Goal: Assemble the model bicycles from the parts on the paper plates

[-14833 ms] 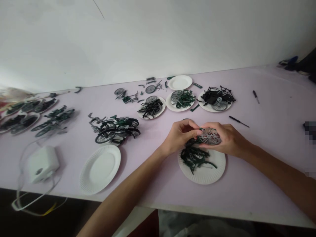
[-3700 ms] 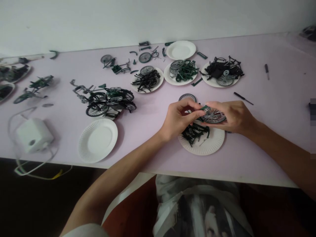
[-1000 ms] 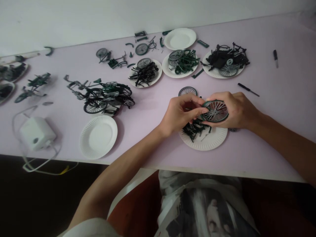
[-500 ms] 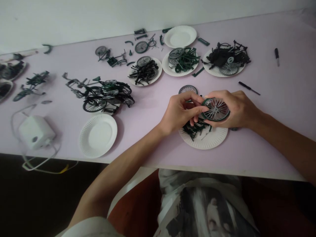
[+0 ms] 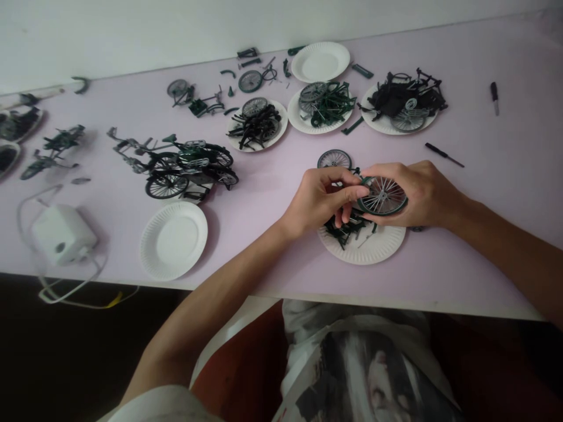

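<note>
Wheel [image 5: 383,196] over plate [image 5: 382,251], screwdrivers [image 5: 444,155] right, bicycles [image 5: 197,167] left

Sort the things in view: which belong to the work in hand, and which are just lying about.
Apparently in use: spoked wheel, gripped by the right hand, with the left hand at its rim; plate below the hands; dark green parts on it.

Apparently just lying about: screwdrivers; white box with a cable; small bicycles.

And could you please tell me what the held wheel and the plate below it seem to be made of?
Held wheel: probably plastic, with dull grey, moulded-looking spokes, though metal spokes can't be ruled out. Plate: likely paper, matte white, with a crimped rim.
</note>
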Action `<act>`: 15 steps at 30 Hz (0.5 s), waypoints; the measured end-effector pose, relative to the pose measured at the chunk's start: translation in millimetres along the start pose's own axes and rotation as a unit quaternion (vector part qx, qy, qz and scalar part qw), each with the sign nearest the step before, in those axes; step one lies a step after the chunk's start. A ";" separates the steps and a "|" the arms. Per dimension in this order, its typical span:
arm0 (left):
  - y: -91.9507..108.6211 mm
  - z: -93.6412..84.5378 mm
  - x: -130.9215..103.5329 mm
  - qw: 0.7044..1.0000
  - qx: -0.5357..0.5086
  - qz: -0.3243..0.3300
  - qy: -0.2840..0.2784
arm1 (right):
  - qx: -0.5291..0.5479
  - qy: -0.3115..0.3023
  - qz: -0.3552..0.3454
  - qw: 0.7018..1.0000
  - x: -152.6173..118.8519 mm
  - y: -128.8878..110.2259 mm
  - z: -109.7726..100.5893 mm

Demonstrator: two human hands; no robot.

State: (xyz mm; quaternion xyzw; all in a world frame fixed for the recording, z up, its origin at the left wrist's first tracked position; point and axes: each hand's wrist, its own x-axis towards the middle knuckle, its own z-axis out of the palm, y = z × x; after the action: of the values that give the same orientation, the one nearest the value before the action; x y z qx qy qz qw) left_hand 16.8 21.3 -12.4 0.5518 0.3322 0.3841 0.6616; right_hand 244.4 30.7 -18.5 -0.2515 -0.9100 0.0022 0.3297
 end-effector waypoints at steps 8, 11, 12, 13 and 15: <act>-1.0 0.9 0.6 1.000 0.013 -0.005 0.009 | 0.008 -0.009 -0.001 1.000 0.8 0.8 -0.7; -1.0 1.3 0.6 1.000 0.011 -0.003 0.007 | 0.005 -0.011 -0.005 1.000 1.1 1.0 -0.6; -1.1 1.4 0.5 1.000 0.011 -0.002 0.006 | 0.004 -0.010 -0.007 1.000 1.1 1.2 -0.5; -1.1 1.5 0.4 1.000 0.012 -0.001 0.005 | 0.004 -0.009 -0.007 1.000 1.3 1.3 -0.4; -1.2 1.7 0.0 1.000 0.015 -0.002 0.005 | 0.005 -0.010 -0.007 1.000 1.5 1.5 -0.3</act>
State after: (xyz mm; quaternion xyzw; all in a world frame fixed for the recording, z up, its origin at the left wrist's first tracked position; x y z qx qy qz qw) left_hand 18.4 20.5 -13.3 0.5590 0.3421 0.3802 0.6526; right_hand 244.2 32.6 -17.6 -0.2434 -0.9148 0.0069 0.3222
